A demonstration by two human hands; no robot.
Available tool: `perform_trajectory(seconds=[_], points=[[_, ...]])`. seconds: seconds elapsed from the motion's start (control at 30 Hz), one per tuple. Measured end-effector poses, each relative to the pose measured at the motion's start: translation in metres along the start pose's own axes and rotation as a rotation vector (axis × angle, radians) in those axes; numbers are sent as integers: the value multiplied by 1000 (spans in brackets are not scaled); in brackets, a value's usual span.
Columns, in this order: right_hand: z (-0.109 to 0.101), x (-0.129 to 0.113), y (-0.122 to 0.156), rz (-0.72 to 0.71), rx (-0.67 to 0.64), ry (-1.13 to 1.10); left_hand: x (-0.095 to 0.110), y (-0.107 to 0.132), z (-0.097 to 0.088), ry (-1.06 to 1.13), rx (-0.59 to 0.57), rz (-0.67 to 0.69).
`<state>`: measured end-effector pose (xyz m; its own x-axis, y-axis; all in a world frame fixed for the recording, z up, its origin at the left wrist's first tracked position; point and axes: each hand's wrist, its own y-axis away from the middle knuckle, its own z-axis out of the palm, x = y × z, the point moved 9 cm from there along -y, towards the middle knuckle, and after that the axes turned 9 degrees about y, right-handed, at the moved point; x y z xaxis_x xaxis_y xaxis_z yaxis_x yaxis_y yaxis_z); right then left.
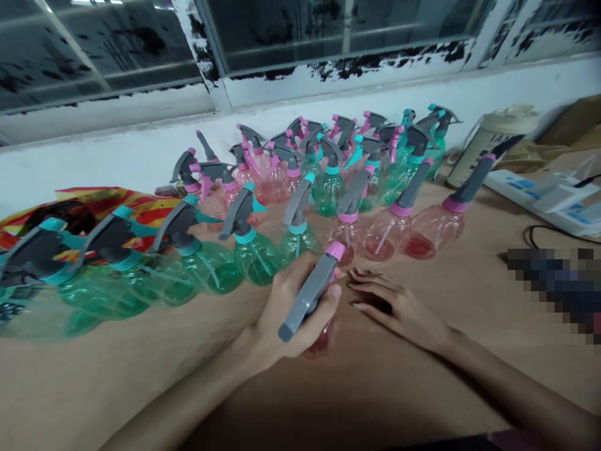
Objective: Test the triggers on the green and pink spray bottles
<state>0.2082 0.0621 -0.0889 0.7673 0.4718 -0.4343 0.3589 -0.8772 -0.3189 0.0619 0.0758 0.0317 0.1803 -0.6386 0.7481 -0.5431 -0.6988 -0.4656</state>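
Observation:
My left hand (291, 307) is wrapped round a pink spray bottle (319, 341) with a grey trigger head (310, 294) and a pink nozzle tip, holding it on the wooden table (422, 388). My right hand (399, 307) rests just to its right, fingers stretched out and pointing at the bottle, holding nothing. Right behind the hands stands a row of spray bottles: green ones (253, 250) with teal collars on the left, pink ones (382, 235) on the right.
Several more pink and green spray bottles (328, 163) crowd the back by the white wall and window. A cream jug (488, 150), a white power strip (544, 194) and a black cable (539, 235) lie at the right. A red-and-yellow bag (107, 203) sits at the left.

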Motion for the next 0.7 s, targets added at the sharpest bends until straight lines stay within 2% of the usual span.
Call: perform_trajectory(seconds=[0.17, 0.43, 0.7], points=[[2, -1, 1, -12, -15, 4, 2, -1, -1, -18, -11, 13], [4, 0, 2, -1, -25, 24, -2, 2, -3, -35, 67, 17], [7, -12, 7, -40, 9, 186, -1, 2, -3, -18, 63, 18]])
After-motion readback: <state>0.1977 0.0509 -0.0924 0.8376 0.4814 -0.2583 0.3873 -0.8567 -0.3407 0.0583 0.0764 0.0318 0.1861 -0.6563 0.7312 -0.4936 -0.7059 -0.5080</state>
